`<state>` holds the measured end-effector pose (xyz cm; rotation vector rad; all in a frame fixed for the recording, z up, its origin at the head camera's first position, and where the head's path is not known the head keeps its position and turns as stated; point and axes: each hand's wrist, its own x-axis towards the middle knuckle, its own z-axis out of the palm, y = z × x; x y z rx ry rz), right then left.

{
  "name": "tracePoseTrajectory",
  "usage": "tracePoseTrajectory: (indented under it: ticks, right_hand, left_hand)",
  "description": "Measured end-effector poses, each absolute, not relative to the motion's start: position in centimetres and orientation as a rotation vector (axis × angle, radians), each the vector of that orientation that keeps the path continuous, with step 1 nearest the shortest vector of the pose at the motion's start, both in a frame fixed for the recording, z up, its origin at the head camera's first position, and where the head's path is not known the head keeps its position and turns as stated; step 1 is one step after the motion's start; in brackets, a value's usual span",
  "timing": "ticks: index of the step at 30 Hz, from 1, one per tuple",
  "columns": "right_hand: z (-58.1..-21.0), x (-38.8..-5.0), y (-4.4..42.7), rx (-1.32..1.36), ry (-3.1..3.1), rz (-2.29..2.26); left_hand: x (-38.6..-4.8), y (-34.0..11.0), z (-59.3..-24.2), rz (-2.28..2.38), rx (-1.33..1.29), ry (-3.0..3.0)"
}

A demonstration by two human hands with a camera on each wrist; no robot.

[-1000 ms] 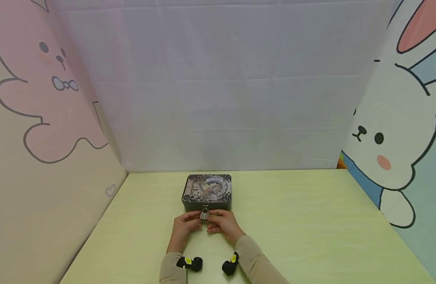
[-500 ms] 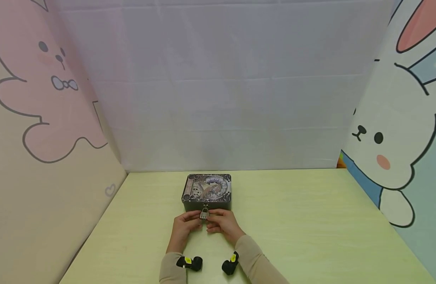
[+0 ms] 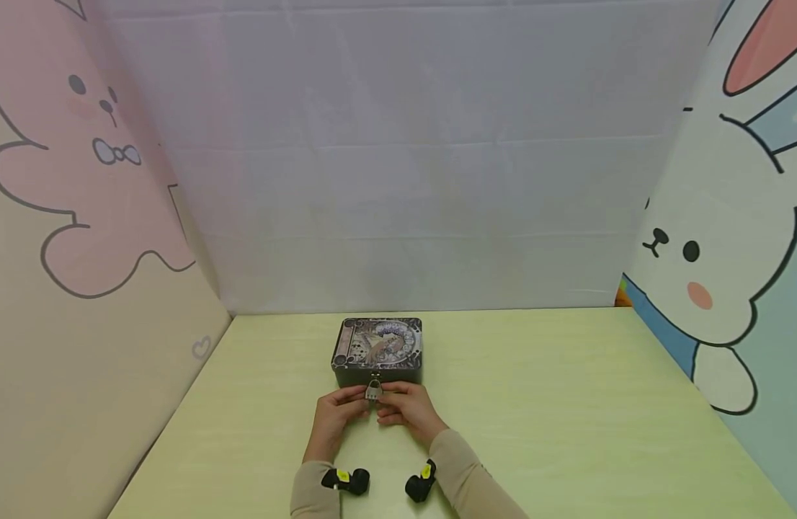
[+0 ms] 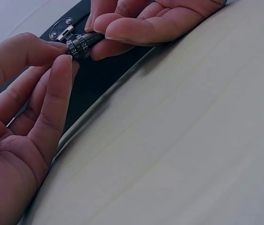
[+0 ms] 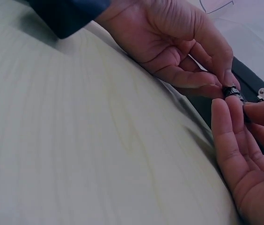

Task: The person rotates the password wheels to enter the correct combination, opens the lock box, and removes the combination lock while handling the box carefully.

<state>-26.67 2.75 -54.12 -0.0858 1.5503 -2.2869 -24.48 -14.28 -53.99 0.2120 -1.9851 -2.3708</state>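
A small combination padlock [image 3: 373, 391] hangs at the metal clasp on the front of a dark tin box [image 3: 376, 378] with a patterned lid, which is down. My left hand [image 3: 334, 418] pinches one side of the padlock between thumb and fingers. From the other side my right hand [image 3: 411, 412] grips it with thumb and fingertips. In the left wrist view the number dials of the padlock [image 4: 79, 46] show beside the clasp [image 4: 65, 30], though the digits are too small to read. Fingers partly cover the padlock [image 5: 232, 91] in the right wrist view.
The box stands on a pale yellow-green table [image 3: 567, 404], near its back edge. A white cloth wall [image 3: 424, 158] rises behind, with cartoon-printed panels on both sides. Small black cameras [image 3: 354, 481] are strapped to both wrists.
Both hands stay at the padlock in almost the same pose. The box has not moved; the head view shifts very slightly.
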Motion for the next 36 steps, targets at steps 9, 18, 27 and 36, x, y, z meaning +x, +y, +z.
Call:
tracePoseTrajectory:
  ticks: [9,18,27,36]
  right_hand:
    - [-54.17,-26.68,2.78,-0.084,1.543,-2.288]
    - [-54.0,-26.64,2.81,-0.083,1.54,-2.284]
    - [-53.9,-26.73,2.87,-0.082,1.542,-2.281]
    - [-54.06,-26.73,2.85,-0.082,1.544,-2.278]
  left_hand:
    - [-24.53,-14.26,-54.1,-2.331,0.21,-2.022]
    - [-24.77,-14.35,-54.28,-2.329,0.21,-2.017]
    - [-24.85,-14.54,-54.37,-2.367,0.119,-1.964]
    - [-24.77,-14.34,-54.22,-2.362,0.184,-1.969]
